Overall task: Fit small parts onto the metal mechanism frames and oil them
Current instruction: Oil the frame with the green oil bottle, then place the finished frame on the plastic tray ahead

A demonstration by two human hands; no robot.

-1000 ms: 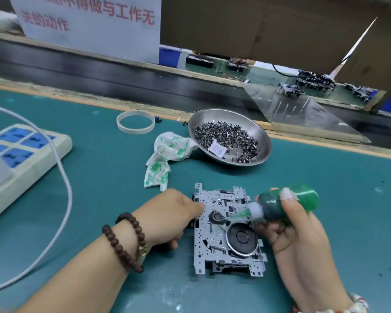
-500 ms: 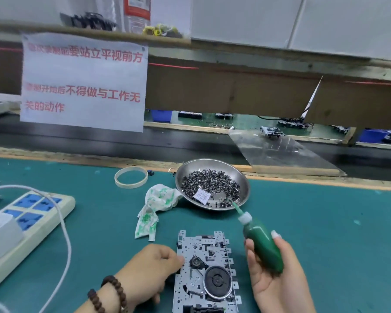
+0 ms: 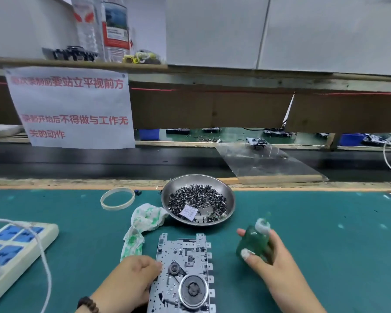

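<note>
A silver metal mechanism frame [image 3: 185,256] with a round disc lies flat on the green mat at the bottom centre. My left hand [image 3: 133,276] holds its left edge, fingers curled against it. My right hand [image 3: 271,265] grips a small green oil bottle [image 3: 254,241] upright with a white nozzle, to the right of the frame and clear of it. A steel bowl [image 3: 229,195] of several small dark parts stands just beyond the frame.
A crumpled white-and-green cloth [image 3: 142,222] lies left of the bowl, with a white ring [image 3: 117,198] behind it. A power strip [image 3: 20,242] and white cable [image 3: 43,256] occupy the left. A conveyor belt [image 3: 99,163] runs past the mat's far edge, under a hanging paper sign [image 3: 70,107].
My right hand has lifted the oil bottle off the frame and carried it to the right, now upright. The view has tilted upward. My left hand stays on the frame's edge.
</note>
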